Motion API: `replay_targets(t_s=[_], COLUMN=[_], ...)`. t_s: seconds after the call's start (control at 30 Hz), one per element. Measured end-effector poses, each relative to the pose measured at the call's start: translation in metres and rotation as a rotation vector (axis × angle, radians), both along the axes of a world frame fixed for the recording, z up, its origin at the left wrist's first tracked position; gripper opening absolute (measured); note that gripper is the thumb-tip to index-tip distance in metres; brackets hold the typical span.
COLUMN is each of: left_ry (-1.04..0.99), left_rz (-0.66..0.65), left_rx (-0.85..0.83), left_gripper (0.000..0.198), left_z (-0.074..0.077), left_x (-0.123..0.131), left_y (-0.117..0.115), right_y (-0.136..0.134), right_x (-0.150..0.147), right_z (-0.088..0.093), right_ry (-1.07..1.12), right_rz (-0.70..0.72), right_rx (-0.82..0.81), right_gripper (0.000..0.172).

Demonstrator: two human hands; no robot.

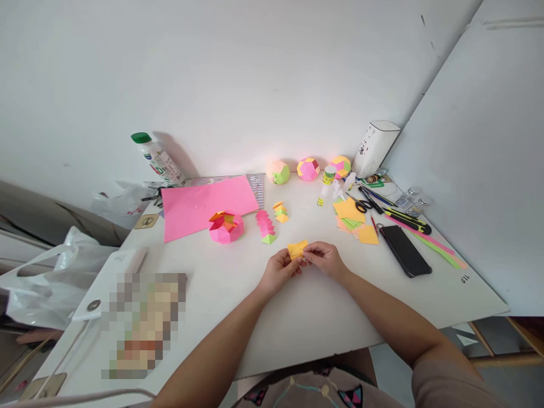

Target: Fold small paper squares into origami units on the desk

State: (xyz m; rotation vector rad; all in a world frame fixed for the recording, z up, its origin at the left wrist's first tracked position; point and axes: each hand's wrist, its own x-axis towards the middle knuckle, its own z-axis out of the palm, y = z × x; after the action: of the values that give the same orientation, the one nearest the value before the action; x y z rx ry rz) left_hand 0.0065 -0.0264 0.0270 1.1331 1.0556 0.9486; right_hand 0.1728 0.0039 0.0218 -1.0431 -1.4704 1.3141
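Observation:
Above the near middle of the white table, a small orange paper square (297, 249) is pinched between my two hands, its surface looking creased. My left hand (280, 269) grips its left and lower side, thumb on the front. On its right edge are the fingertips of my right hand (326, 259). Farther off, a row of folded pink and green paper pieces (266, 226) lies beside a short stack of orange and green folded pieces (280, 212). Left of these sits a pink paper ball (226, 228) with an open top.
Three finished-looking paper balls (308, 169) stand along the wall. On the right are loose paper squares (368, 234), scissors (362, 206), a glue bottle (327, 181), cutters (408, 221) and a black phone (406, 251). A pink sheet (204, 204) and a bottle (159, 161) lie left.

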Motion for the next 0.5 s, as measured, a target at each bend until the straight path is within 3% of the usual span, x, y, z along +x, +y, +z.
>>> replay_targets(t_s=[0.5], left_ry=[0.011], left_rz=[0.039], left_rx=[-0.03], left_gripper=[0.035], left_z=[0.0018], left_x=[0.0007], left_y=[-0.0001], right_y=[-0.0002], right_x=[-0.0008], right_z=[-0.0001], right_ry=[-0.004], right_rz=[0.0], right_rx=[-0.002], right_gripper=[0.016])
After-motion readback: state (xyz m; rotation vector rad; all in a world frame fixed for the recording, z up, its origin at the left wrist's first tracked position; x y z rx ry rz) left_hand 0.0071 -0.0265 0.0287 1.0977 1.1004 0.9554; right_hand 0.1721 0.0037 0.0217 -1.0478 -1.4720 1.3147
